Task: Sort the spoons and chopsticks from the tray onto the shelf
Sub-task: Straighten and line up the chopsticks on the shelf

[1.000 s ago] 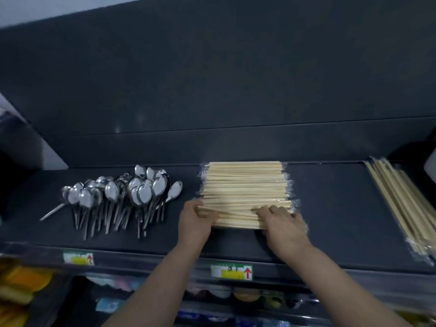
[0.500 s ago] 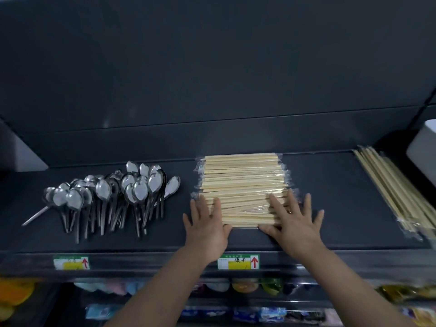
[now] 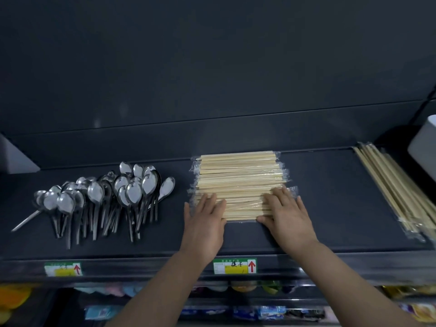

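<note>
A flat stack of wrapped wooden chopsticks (image 3: 238,178) lies crosswise in the middle of the dark shelf (image 3: 330,208). My left hand (image 3: 204,223) lies flat with straight fingers on the stack's near left corner. My right hand (image 3: 286,213) presses flat on the near right corner, thumb along the front edge. To the left, several metal spoons (image 3: 103,199) lie in a bunch with bowls pointing away. The tray is not in view.
A second pile of longer wrapped chopsticks (image 3: 396,192) lies at the shelf's right end, next to a white container (image 3: 424,147). Price labels (image 3: 234,266) sit on the shelf's front rail. Packaged goods fill the lower shelf (image 3: 236,310).
Both hands went from curled around the front chopsticks to flat with fingers spread, then drew their fingers together. They now rest on the stack's near corners.
</note>
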A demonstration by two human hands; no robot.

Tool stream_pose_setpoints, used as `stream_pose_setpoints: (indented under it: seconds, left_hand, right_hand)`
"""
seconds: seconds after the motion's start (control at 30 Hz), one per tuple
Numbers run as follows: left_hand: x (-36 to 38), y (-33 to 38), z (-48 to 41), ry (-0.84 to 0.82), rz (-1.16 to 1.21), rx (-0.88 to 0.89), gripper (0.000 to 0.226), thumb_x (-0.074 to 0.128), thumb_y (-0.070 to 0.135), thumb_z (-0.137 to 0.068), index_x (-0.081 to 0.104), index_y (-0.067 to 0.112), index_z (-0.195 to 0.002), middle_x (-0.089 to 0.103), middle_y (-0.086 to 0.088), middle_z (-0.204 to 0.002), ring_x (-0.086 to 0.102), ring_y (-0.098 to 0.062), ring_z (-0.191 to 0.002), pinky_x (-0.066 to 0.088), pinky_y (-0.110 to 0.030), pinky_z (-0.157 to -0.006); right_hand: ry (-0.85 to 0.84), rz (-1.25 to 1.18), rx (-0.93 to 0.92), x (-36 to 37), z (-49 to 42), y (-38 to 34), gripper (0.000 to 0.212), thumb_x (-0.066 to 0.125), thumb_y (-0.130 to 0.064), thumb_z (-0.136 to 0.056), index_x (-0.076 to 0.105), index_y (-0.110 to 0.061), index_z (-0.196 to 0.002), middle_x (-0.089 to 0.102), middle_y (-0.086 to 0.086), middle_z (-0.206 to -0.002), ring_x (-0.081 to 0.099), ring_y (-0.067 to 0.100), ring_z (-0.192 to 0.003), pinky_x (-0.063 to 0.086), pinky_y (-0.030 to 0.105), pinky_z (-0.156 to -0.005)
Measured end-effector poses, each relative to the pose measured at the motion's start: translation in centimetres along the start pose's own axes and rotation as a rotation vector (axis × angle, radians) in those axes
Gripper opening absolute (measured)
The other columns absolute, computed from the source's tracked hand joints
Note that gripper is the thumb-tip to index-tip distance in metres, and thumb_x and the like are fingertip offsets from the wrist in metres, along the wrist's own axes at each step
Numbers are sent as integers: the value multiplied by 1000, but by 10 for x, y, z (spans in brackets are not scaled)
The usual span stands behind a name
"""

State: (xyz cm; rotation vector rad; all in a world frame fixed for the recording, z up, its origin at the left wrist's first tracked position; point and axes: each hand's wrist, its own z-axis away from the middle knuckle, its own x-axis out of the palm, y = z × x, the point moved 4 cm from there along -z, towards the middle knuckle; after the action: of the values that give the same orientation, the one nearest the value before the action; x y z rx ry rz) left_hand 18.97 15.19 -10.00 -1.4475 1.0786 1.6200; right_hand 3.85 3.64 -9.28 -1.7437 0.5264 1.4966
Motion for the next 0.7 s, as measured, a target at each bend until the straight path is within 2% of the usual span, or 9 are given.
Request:
stream_pose_setpoints:
  seconds: [0.13, 0.2, 0.3, 0.37, 0.5, 0.57, 0.6, 0.67, 0.7]
  left_hand:
    - [5, -6, -1, -52, 46, -75, 55, 26, 34, -106, 2, 25, -155, -9, -1, -163, -15, -20, -149, -5, -56, -119]
    - [4, -6, -3, -41, 54, -74, 55, 26, 31, -106, 0, 26, -155, -12, 0, -162, -17, -21, -148, -4, -57, -118]
    - [1, -3, -3, 10, 57, -26, 55, 26, 27, -106, 2, 28, -155, -10, 1, -163, -15, -19, -149, -7, -53, -119]
    - [0, 0, -2, 22, 59, 11, 53, 24, 32, -106, 5, 27, -155, -7, 1, -163, -13, -16, -149, -10, -49, -119]
    - [1, -1, -3, 38, 86, 40, 52, 24, 37, -106, 11, 26, -155, 0, 3, -163, -7, -14, -150, -11, -44, -120]
    - [2, -1, -2, 96, 107, 87, 48, 35, 26, -105, 25, 26, -152, 17, 4, -161, 8, -16, -150, -1, -44, -121]
    - [1, 0, -1, 131, 119, 117, 47, 46, 17, -102, 38, 26, -147, 31, 4, -156, 22, -18, -147, 10, -45, -121]
    - [-1, 1, 0, 216, 150, 163, 45, 66, 4, -87, 63, 23, -127, 61, 5, -131, 53, -21, -125, 40, -44, -107]
    - [-2, 0, 0, 259, 163, 171, 42, 71, 1, -80, 69, 22, -116, 69, 7, -115, 60, -21, -111, 49, -42, -95]
  right_hand:
    - [54, 59, -5, 1, 3, -2, 52, 45, -51, -95, 39, -28, -142, 24, -4, -157, 11, 16, -147, 1, 39, -119]
    - [100, 106, -15, -1, 6, -5, 47, 52, -49, -92, 50, -30, -135, 39, -4, -150, 29, 16, -142, 10, 42, -119]
    - [238, 152, -50, -4, 8, -9, 31, 82, -39, -69, 74, -26, -96, 71, -2, -111, 68, 20, -101, 41, 51, -101]
    - [269, 166, -49, -4, 10, -11, 26, 88, -34, -61, 75, -24, -82, 74, -4, -98, 71, 19, -86, 46, 49, -94]
    - [334, 142, -52, -9, 12, -13, 19, 87, -33, -63, 75, -26, -77, 74, -7, -89, 70, 18, -82, 47, 44, -94]
    - [348, 131, -58, -10, 13, -13, 19, 88, -32, -63, 74, -24, -73, 72, -7, -79, 69, 19, -76, 48, 41, -94]
    - [357, 132, -62, -10, 13, -13, 20, 88, -31, -63, 72, -24, -73, 70, -7, -74, 67, 19, -73, 46, 39, -94]
    - [345, 151, -75, -9, 14, -14, 26, 87, -29, -63, 71, -24, -83, 68, -8, -73, 65, 19, -73, 41, 40, -94]
    - [321, 167, -77, -8, 13, -14, 34, 87, -30, -63, 71, -25, -92, 68, -8, -78, 66, 19, -78, 42, 42, -95]
